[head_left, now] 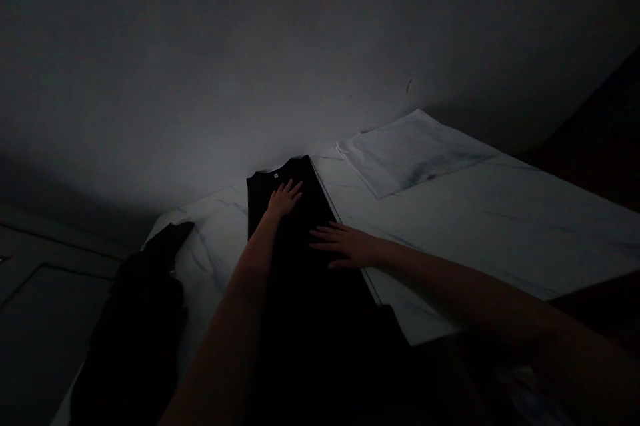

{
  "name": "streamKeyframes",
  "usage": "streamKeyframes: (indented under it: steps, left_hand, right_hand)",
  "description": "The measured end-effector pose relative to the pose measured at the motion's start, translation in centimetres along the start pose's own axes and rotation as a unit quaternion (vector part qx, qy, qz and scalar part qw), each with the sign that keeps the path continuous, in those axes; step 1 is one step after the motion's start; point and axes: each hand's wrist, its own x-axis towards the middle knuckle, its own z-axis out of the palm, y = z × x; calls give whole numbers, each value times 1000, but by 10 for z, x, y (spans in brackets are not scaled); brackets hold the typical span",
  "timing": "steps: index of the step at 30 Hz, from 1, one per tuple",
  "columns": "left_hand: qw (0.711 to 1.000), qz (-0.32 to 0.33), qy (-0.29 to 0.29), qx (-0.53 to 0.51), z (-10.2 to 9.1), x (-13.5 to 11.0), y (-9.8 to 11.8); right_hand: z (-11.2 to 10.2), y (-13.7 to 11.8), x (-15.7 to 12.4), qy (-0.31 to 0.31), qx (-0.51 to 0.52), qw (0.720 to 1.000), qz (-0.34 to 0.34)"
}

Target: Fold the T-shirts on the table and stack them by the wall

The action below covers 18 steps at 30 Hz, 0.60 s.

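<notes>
A black garment (pixel 305 279) lies folded in a long strip on a white marbled table (pixel 475 219), its collar with a small white label at the far end. My left hand (pixel 284 199) rests flat near the collar, fingers spread. My right hand (pixel 345 245) lies flat on the garment's right edge, fingers stretched out to the left. Neither hand holds anything.
A second dark cloth (pixel 135 333) hangs over the table's left edge. A folded white cloth (pixel 410 153) lies at the far right of the table by the wall. The room is dim, and a dark area borders the table's right side.
</notes>
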Motion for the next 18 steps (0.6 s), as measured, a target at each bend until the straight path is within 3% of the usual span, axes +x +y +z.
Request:
streamKeyframes:
  steps: [3,6,11,16,18]
  left_hand:
    - [999,23,-5,32,-6,-8,12]
    - [998,54,-11,24,-4,-35,31]
    - [975,217,-45,-1,5,-121,48]
    - [958,275,-48,-62,-2,-208,44]
    - [941,322,-50,-88,-10,-234,47]
  right_hand:
    - [-1,1,-1,-4,-9,1000,0]
    - [-1,2,0,-5,-21,1000,3]
    - [-2,-11,-2,-15,-48,999,14]
    - [-7,-50,-21,-43,-21,999,-23]
    - [-13,-68,-36,-26,7,1000,-16]
